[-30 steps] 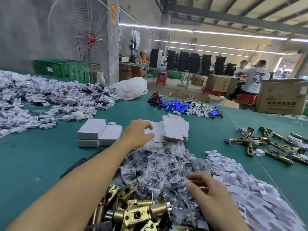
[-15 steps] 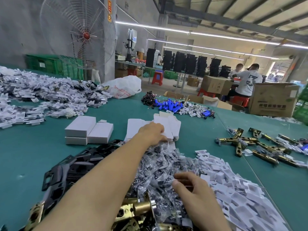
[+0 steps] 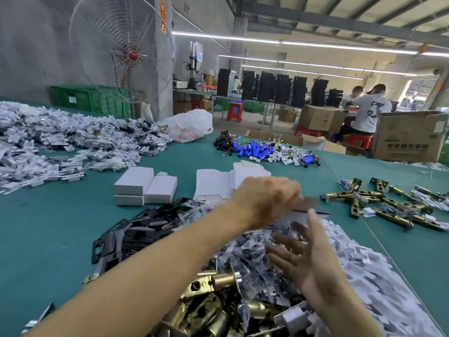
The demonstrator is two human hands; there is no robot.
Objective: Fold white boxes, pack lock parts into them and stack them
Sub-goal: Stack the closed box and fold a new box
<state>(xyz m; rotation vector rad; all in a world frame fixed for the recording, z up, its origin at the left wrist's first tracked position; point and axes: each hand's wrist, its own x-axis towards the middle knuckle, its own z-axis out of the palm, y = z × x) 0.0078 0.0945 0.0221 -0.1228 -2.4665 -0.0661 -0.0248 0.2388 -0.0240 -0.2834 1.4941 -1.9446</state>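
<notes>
My left hand (image 3: 264, 198) grips a flat white box blank (image 3: 309, 206), blurred by motion, above the heap of clear screw bags (image 3: 245, 254). Just below and to the right of it my right hand (image 3: 303, 254) is open, fingers spread, palm facing left, close under the blank's edge. The stack of flat blanks (image 3: 212, 183) lies behind my left hand. Three folded white boxes (image 3: 145, 186) stand left of it, two of them stacked. Brass latch bodies (image 3: 209, 302) are piled at the near edge.
Black metal plates (image 3: 138, 229) lie left of my forearm, white card inserts (image 3: 366, 276) to the right. Brass latch bolts (image 3: 379, 203) are spread at far right, blue batteries (image 3: 255, 152) at the back, a big heap of bagged parts (image 3: 60, 144) at far left on the green table (image 3: 48, 227).
My left hand has come back from the stack of blanks towards me and to the right, with a blank in it. My right hand has lifted off the bags and opened.
</notes>
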